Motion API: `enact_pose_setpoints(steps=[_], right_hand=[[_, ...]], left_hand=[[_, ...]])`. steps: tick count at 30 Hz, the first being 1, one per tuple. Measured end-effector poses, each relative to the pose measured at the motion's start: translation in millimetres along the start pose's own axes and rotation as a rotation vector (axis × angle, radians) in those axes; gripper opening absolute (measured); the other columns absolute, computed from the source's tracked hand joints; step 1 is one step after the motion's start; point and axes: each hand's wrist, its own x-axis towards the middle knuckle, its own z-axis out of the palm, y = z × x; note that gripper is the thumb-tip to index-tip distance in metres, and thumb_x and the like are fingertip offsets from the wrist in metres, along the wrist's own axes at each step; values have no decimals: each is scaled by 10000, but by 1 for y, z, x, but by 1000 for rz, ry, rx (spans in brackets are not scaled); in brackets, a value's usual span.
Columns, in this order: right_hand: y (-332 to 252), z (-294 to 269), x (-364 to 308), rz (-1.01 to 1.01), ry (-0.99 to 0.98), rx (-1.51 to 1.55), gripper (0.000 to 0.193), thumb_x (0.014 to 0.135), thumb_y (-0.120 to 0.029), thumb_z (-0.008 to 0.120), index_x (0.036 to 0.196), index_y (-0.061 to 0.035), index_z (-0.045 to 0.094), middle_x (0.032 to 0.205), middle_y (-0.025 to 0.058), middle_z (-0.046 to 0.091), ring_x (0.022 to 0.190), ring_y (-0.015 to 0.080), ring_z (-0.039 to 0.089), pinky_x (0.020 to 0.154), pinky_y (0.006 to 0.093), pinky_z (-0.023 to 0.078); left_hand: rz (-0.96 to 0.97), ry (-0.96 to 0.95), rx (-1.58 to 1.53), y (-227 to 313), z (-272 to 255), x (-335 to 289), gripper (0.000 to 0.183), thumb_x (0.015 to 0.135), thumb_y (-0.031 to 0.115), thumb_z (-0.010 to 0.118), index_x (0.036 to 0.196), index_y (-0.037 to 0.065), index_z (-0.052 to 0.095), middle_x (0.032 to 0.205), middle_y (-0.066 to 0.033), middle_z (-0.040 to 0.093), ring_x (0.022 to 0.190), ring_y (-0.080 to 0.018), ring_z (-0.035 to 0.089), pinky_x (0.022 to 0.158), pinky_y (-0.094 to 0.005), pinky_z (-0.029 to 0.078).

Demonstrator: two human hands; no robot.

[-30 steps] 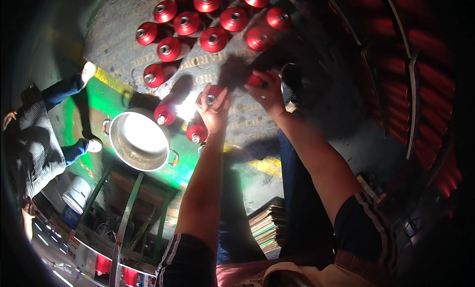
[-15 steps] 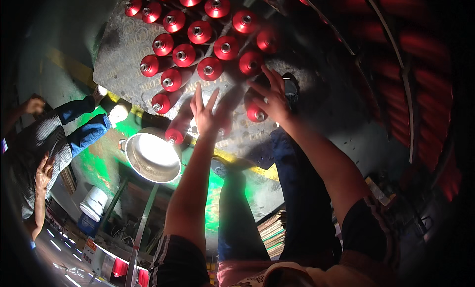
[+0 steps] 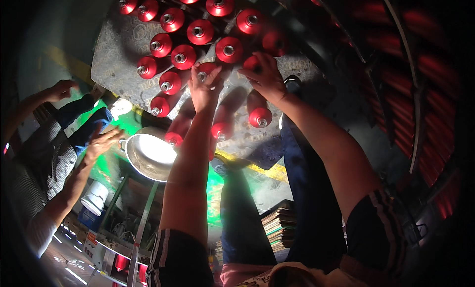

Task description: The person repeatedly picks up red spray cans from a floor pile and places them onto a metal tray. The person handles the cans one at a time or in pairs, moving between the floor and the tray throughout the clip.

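Note:
Red bottles (image 3: 183,57) with rounded shoulders and silver threaded necks stand in staggered rows on a printed sheet (image 3: 123,49). My left hand (image 3: 203,91) has its fingers around the top of one red bottle (image 3: 208,69) at the near edge of the group. Beside it, my right hand (image 3: 267,79) closes round the top of another bottle (image 3: 251,63); its fingers partly cover it. Nearer to me stand a bottle (image 3: 260,117) below my right wrist and a bottle (image 3: 221,131) right of my left forearm. Another bottle (image 3: 173,139) stands left of that forearm.
A round lit lamp or pan-shaped fixture (image 3: 148,153) sits left of my left forearm. A co-worker's hands (image 3: 105,141) are raised at the left. Many red cylinders (image 3: 396,89) lie stacked behind a metal frame at the right. A white bucket (image 3: 94,198) stands lower left.
Both my hands have moved forward, from open above the sheet to the tops of two bottles. The co-worker's hands have moved right, towards the lamp-like fixture.

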Motion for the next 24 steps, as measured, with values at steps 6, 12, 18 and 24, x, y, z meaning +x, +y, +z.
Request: enact_pose_setpoints(steps=[6, 12, 18, 24], right_hand=[[-38, -97, -25, -72, 121, 7, 542, 662, -39, 770, 1133, -297, 705, 1363, 96, 467, 1235, 322, 459, 1024, 413, 435], [-98, -209, -81, 122, 51, 451, 576, 649, -9, 745, 1209, -122, 670, 1383, 83, 486, 1264, 262, 467, 1064, 374, 388], [-202, -179, -157, 581, -278, 1269, 608, 703, -90, 713, 1287, 6, 571, 1397, 99, 503, 1284, 243, 486, 1093, 370, 364], [-354, -10, -196, 757, -758, 1987, 520, 856, -248, 638, 1322, -47, 527, 1242, 83, 589, 1144, 197, 568, 998, 383, 450]], left_hand=[[47, -12, -94, 46, -117, -59, 479, 624, -12, 781, 1067, 168, 743, 1420, -158, 462, 1161, -345, 536, 946, -408, 465], [-206, -68, -741, 57, -270, -165, 604, 719, -124, 705, 1289, 43, 599, 1461, -205, 442, 1364, -318, 410, 1140, -453, 281], [-743, 35, -1562, 14, -371, -305, 634, 882, 345, 604, 1440, 106, 421, 1340, -153, 533, 1232, -318, 508, 1089, -465, 357], [-704, -175, -2316, -86, -419, -371, 569, 930, 593, 507, 1359, 217, 516, 1344, -182, 421, 1140, -447, 482, 914, -556, 504]])
